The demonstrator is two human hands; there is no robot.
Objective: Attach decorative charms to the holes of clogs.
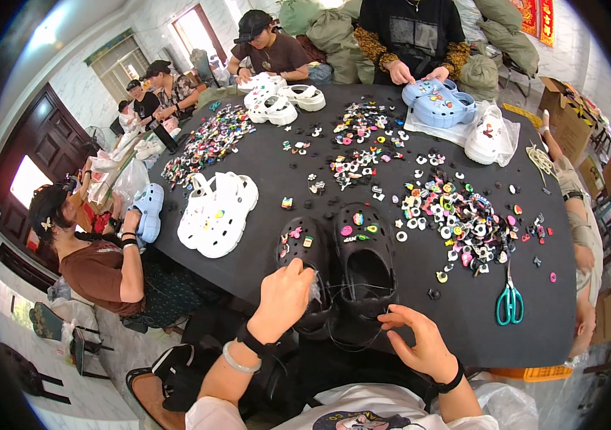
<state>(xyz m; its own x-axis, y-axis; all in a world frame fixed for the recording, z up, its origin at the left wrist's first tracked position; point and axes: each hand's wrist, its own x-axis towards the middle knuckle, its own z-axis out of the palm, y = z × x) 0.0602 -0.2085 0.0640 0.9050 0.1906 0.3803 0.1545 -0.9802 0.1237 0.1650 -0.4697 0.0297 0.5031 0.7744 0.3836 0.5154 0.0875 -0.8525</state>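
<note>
A pair of black clogs lies at the near edge of the dark table, toes pointing away. The left clog (304, 247) and the right clog (363, 240) both carry small colourful charms on their uppers. My left hand (284, 301) is closed over the opening of the left clog; a scrap of clear plastic (314, 288) shows beside its fingers, but what they grip is hidden. Thin dark cord (352, 345) loops around the heels. My right hand (420, 340) is open by the right clog's heel, thumb and fingers apart, fingertips close to the cord.
Loose charms (463, 222) lie heaped to the right, with more piles farther back. Teal-handled scissors (509, 304) rest near my right hand. White clogs (218, 215) stand left. Across the table (277, 165), people handle white and blue clogs (438, 104).
</note>
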